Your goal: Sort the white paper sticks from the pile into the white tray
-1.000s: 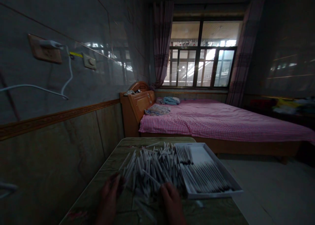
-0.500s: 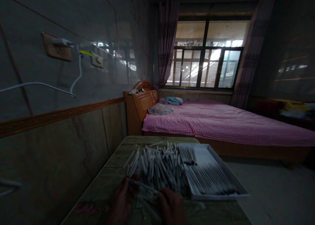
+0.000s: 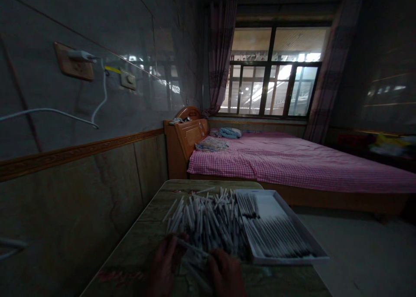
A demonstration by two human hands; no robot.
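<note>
Between my two hands runs a thin whitish stick, dim and slightly blurred. My left hand pinches its left end, and my right hand has its fingers closed on the right end. Just beyond them a heap of similar pale sticks spreads over the table. To the right, a shallow white tray holds more sticks laid side by side in slanting rows, with dark tips. More pale pieces, hard to make out, lie under and between my hands.
The small table has a marbled top and stands close to the tiled wall on the left. Behind it is a bed with a pink checked cover. A white cable hangs from a wall socket.
My left hand has shifted slightly, with its fingers a little closer to the stick's middle. My right hand, the heap and the tray look the same.
</note>
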